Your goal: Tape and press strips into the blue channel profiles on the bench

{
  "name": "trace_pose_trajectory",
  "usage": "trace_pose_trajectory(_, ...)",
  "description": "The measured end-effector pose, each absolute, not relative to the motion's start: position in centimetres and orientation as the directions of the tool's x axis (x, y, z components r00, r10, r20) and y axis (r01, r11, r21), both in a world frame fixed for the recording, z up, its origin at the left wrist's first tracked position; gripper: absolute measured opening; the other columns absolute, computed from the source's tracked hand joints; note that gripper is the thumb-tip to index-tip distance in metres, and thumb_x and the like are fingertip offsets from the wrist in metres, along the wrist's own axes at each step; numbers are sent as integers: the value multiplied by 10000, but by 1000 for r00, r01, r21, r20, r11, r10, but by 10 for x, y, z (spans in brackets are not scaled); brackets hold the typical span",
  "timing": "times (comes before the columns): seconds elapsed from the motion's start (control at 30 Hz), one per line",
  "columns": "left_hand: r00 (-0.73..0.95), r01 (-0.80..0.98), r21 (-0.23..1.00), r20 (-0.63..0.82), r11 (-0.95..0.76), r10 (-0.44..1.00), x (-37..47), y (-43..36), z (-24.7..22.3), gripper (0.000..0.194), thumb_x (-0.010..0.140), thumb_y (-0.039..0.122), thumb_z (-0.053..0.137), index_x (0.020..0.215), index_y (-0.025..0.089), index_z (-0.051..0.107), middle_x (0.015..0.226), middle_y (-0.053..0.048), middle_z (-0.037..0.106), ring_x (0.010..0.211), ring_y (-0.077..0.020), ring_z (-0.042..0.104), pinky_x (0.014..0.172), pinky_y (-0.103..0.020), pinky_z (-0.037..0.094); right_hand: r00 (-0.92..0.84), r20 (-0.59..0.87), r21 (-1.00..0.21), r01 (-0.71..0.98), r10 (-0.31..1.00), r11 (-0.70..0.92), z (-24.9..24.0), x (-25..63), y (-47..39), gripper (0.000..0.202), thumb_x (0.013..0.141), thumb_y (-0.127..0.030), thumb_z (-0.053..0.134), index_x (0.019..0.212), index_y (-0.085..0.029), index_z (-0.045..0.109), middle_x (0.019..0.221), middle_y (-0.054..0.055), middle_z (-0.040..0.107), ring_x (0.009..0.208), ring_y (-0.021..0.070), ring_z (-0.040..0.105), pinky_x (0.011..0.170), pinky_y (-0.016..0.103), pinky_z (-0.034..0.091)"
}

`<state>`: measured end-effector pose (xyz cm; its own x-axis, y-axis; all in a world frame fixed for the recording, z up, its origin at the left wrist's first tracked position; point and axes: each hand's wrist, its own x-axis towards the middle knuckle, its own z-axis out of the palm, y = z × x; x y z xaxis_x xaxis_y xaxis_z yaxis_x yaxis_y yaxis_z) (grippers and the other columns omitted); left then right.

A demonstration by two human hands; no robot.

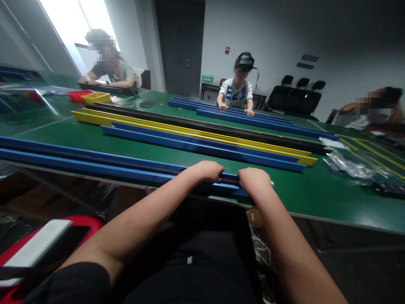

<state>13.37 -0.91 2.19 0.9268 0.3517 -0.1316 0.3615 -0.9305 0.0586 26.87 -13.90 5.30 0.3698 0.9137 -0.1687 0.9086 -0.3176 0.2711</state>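
Note:
A long blue channel-shaped rail (133, 173) lies along the near edge of the green table, running from the far left to my hands. My left hand (210, 171) is curled closed over it, a short way from its right end. At that right end my right hand (256, 179) is also closed, its fingertips hidden behind the knuckles. Between the two hands shows a short stretch of the rail with a dark inner groove. Something small and white (272, 183) shows beside my right hand; I cannot tell what it is.
Beyond lie another blue rail (202, 145), a yellow rail (190, 134) and black rails (158, 118). Clear plastic bags (348, 164) lie right. Red (79, 95) and yellow trays (95, 98) stand left. A person (236, 90) handles blue rails opposite; others sit left and right.

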Motion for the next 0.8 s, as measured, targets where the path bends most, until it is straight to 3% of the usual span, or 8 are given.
trace_pose_trajectory(0.43,959,283,126,-64,-951,276,162,-24,18,255,859,398,569,993,205,671,990,-106,732,885,-248,696,708,-304,505,384,-125,246,905,915,-346,51,266,-144,329,895,-176,440,1018,-155,745,1022,189,732,945,294,708,822,400,528)
trace_pose_trajectory(0.8,988,143,58,57,-988,147,145,-20,15,144,895,274,536,927,198,654,928,-88,718,857,-236,695,698,-291,482,380,-95,235,907,920,-350,56,257,-149,329,904,-162,426,1016,-163,736,1006,174,737,942,294,708,821,405,529)
